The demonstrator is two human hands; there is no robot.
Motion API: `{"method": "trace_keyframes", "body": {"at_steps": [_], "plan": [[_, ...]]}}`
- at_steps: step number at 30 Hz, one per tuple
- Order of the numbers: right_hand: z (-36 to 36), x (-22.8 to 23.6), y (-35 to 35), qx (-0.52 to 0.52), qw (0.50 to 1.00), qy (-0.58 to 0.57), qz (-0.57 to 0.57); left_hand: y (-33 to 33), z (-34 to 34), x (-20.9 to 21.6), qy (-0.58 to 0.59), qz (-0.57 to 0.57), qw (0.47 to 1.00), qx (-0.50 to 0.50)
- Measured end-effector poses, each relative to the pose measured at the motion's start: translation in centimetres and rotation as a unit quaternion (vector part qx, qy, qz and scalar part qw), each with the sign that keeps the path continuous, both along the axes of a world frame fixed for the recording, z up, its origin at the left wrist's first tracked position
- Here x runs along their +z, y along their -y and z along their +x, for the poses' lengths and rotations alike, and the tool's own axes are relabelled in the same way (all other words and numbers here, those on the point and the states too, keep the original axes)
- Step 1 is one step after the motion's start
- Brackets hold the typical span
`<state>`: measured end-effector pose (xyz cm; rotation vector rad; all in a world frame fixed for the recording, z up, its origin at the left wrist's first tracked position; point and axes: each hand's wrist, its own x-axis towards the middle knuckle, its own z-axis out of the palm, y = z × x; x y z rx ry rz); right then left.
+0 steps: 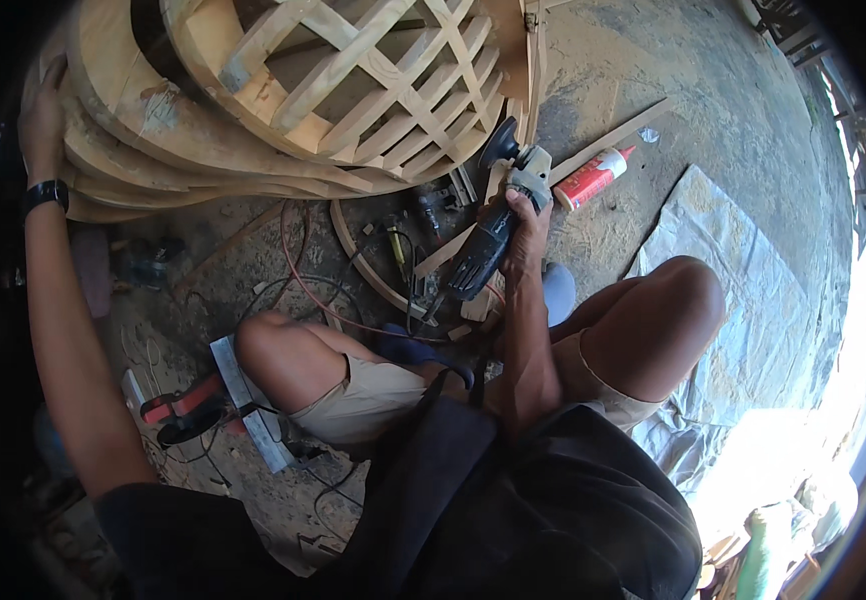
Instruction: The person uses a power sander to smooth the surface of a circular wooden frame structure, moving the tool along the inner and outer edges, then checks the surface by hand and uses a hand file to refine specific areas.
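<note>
A large curved wooden frame [203, 160] with a crossed lattice [373, 75] fills the top left. At its far left edge my left hand [43, 125] grips the outer curved rail; part of the fingers is hidden behind the wood. My right hand [530, 228] is closed around an angle grinder [488, 245] with a black body and a grey metal head. The grinder's round black disc [500, 143] points up, close to the frame's lower right edge. I cannot tell whether it touches the wood.
A red and white glue bottle [593, 180] lies beside a long wooden strip [613, 138]. Cords and a curved wooden piece [368, 270] lie before my legs. A red and black power tool [188, 405] and a metal bar [253, 405] are at left, a silvery sheet [728, 290] at right.
</note>
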<state>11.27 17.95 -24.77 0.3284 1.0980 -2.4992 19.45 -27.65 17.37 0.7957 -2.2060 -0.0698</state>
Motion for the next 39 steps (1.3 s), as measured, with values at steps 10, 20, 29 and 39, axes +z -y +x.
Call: {"method": "trace_keyframes", "body": {"at_steps": [10,20,29,39], "plan": [[0.8,-2.9,2.0,0.019,1.000,-0.016,0.003,7.1,2.7,1.6,0.101,-0.101,0.989,-0.033],[1.8,-2.7,1.2,0.065,0.993,0.030,-0.088,6.7,2.6,1.7,0.122,-0.151,0.981,-0.022],[1.6,-4.5,-2.1,0.082,0.944,0.126,-0.294,5.0,1.9,1.8,0.216,-0.211,0.949,0.092],[0.1,-3.7,-4.1,0.057,0.908,0.025,-0.414,2.4,1.2,0.9,0.200,-0.261,0.943,0.054]]}}
